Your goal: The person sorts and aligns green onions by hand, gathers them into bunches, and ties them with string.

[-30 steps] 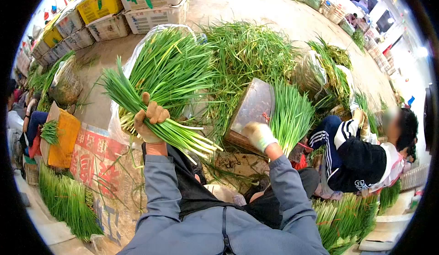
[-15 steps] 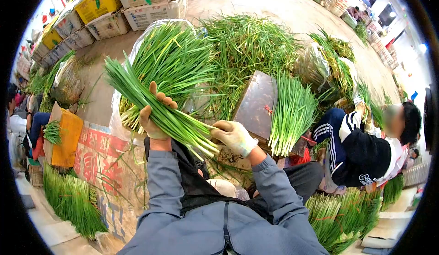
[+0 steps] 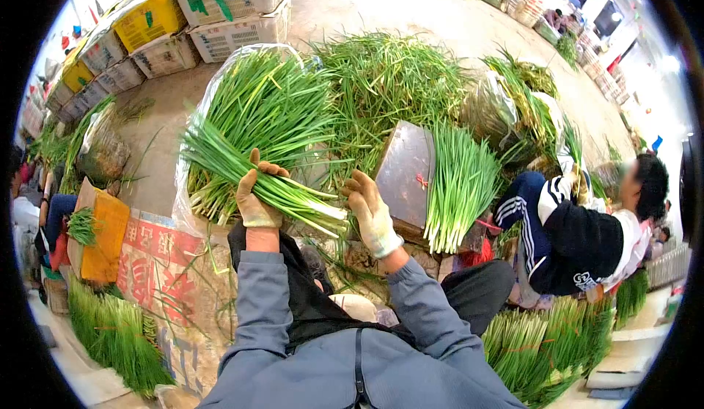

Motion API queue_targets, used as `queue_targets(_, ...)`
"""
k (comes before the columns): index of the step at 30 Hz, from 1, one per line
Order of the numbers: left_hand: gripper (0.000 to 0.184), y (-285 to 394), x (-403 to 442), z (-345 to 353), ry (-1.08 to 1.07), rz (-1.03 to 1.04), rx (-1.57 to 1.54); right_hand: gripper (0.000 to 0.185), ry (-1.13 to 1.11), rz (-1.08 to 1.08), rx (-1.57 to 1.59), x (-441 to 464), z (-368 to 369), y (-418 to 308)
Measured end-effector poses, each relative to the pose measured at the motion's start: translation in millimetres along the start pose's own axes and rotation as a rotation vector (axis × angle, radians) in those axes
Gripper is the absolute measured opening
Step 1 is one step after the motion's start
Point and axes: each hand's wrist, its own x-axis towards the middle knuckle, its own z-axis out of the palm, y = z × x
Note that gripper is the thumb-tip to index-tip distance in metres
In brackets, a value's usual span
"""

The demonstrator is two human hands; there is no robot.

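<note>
A bunch of long green stalks [image 3: 282, 191] lies across my gloved left hand [image 3: 259, 196], whose thumb and fingers wrap round it. Its leafy tips point to the upper left and its pale ends to the right. My gloved right hand [image 3: 372, 214] is raised just right of those pale ends, fingers apart and holding nothing. Behind the bunch, more stalks [image 3: 271, 101] fill a white bag [image 3: 185, 189]. Right of my right hand stands a dark metal-topped block [image 3: 405, 178] with a small red tie [image 3: 422, 181] on it. A neat row of stalks [image 3: 460, 189] leans beside the block.
A loose green heap [image 3: 392, 90] lies ahead. At the right a person in a black and white top [image 3: 587, 244] sits near filled bags [image 3: 490, 112]. Crates [image 3: 242, 35] are stacked at the upper left. Stalk bundles lie at the lower left [image 3: 117, 336] and lower right [image 3: 550, 347].
My right hand came from the block to the bunch's pale ends, then moved slightly off them and opened. My left hand keeps hold of the bunch, now a little lower.
</note>
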Motion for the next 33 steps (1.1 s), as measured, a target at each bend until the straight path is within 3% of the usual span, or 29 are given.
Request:
queue_targets(1, 0.056, 2, -1, 1, 0.033, 0.035, -0.002, 0.069, 0.015, 0.027, -0.098, -6, -6, -5)
queue_targets(5, 0.049, 3, 6, -15, 0.136, -0.009, -0.028, 0.071, -0.098, -0.289, -0.537, -25, -19, -20)
queue_targets(6, 0.045, 1, 6, -13, 0.147, -0.026, -0.02, 0.057, -0.057, -0.252, -0.426, -25, -13, -19)
queue_targets(11, 0.04, -15, 4, -10, 0.174, -0.087, 0.065, 0.039, -0.197, -0.045, -0.403, -7, 1, 8)
queue_targets(13, 0.038, -16, 4, -9, 0.275, -0.118, 0.083, 0.031, -0.146, 0.251, 0.455, -3, 6, 14)
queue_targets(15, 0.037, -17, 4, -12, 0.311, -0.088, 0.159, 0.023, -0.144, 0.271, 0.272, -6, -5, 10)
queue_targets(17, 0.034, -18, 3, -15, 0.375, -0.048, 0.328, 0.02, -0.194, 0.192, -0.28, -5, -10, 4)
queue_targets(22, 0.029, -16, 17, -36, 0.43, 0.198, 0.717, 0.028, -0.147, 0.295, -0.017, -6, -6, 18)
queue_targets(27, 0.028, -13, 16, -39, 0.434, 0.344, 0.85, 0.033, -0.142, 0.197, -0.236, -3, -24, 26)
queue_targets(29, 0.024, 6, 24, -47, 0.615, 0.337, 0.942, 0.035, -0.096, 0.311, -0.185, -7, -44, 36)
queue_targets(30, 0.019, 12, 22, -34, 0.66, 0.392, 0.844, 0.024, -0.027, 0.295, -0.15, -10, -56, 37)
queue_targets(31, 0.017, 20, 26, -30, 0.709, 0.4, 0.767, 0.022, 0.071, 0.506, 0.07, -14, -66, 21)
queue_targets(33, 0.016, 31, 25, -21, 0.737, 0.38, 0.606, 0.021, 0.188, 0.469, -0.041, -24, -84, 40)
